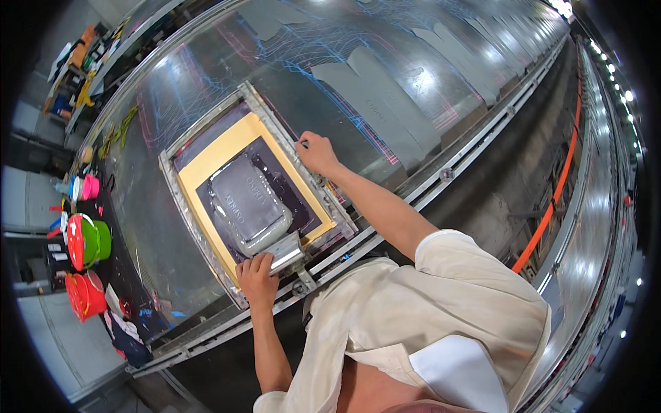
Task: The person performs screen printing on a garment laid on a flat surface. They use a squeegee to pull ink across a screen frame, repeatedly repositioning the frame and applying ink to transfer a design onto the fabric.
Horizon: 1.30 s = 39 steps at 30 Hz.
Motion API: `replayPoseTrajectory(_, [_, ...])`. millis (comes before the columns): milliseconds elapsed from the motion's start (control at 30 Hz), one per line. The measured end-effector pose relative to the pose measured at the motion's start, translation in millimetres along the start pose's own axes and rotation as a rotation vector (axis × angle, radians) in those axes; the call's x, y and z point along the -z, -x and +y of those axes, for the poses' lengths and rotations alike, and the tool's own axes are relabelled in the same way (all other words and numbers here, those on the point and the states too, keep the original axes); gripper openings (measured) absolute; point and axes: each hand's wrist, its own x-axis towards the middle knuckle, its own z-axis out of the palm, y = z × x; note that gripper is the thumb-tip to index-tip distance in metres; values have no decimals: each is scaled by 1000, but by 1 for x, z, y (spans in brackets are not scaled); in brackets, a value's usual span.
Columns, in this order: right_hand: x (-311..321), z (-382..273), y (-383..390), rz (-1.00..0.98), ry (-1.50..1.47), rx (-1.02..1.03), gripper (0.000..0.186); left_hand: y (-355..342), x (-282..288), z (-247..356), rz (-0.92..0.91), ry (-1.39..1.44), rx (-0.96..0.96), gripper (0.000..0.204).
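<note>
A screen-printing frame (329, 215) lies on the long dark table, its mesh bordered by yellow tape (196, 180). Grey, glossy ink (265, 236) rings a rounded dark print area inside it. At the frame's near side rests a metal squeegee (288, 253). My left hand (257, 277) has its fingers curled over the squeegee's left end; part of that grip is hidden under the hand. My right hand (317, 154) is at the frame's right rim, fingers bent round the edge.
Grey printed panels (379, 103) lie along the table to the right and far side. A metal rail (427, 199) edges the table near me. Green (96, 242) and red (87, 296) buckets stand at the left. An orange hose or cable (551, 206) runs along the right aisle.
</note>
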Motion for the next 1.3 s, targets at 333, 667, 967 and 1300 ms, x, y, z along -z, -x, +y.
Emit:
replayPoseTrajectory(333, [8,10,4,120,68,96,22,-107,-30,-73,108,-47,-87,34])
replayPoseTrajectory(667, [8,-3,7,83,95,2,22,-219,1,-142,-52,133,-104,22])
replayPoseTrajectory(967, [13,-6,5,54,102,-57,22,-144,-24,-103,-16,24,-131,35])
replayPoseTrajectory(1300, [9,8,-1,-4,68,3,26,-53,16,-4,-67,56,481,28])
